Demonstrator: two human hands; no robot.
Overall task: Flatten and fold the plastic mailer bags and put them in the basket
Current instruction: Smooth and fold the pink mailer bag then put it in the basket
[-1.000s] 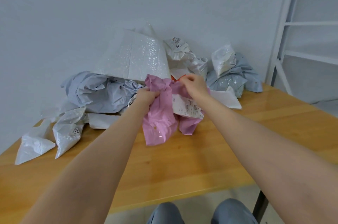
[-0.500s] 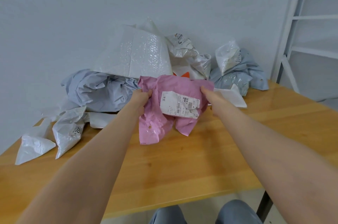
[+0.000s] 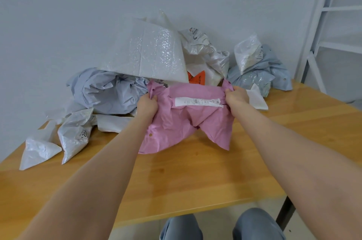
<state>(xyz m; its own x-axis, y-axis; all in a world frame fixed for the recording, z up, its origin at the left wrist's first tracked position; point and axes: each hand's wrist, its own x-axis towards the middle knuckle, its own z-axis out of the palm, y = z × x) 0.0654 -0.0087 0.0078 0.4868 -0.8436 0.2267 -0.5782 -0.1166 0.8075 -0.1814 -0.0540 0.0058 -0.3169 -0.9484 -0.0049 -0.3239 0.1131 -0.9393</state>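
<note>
Your left grip (image 3: pixel 147 103) and right grip (image 3: pixel 236 98) each pinch the pink mailer (image 3: pixel 184 128) over the counter (image 3: pixel 195 177). It's barely flattened, and the pile (image 3: pixel 105 90) awaits (no basket visible).

Plain pale wall (image 3: pixel 78 14) behind wooden table (image 3: pixel 195 177); white metal shelving frame (image 3: pixel 321 30) at right; light floor (image 3: pixel 215 220) below.

I see bright, soft, even light and faint shadows. Glare sheens the wooden table (image 3: pixel 313 118); the white bubble mailer (image 3: pixel 148 53) glints. The white shelf frame (image 3: pixel 316 24) bows from wide-angle distortion.
</note>
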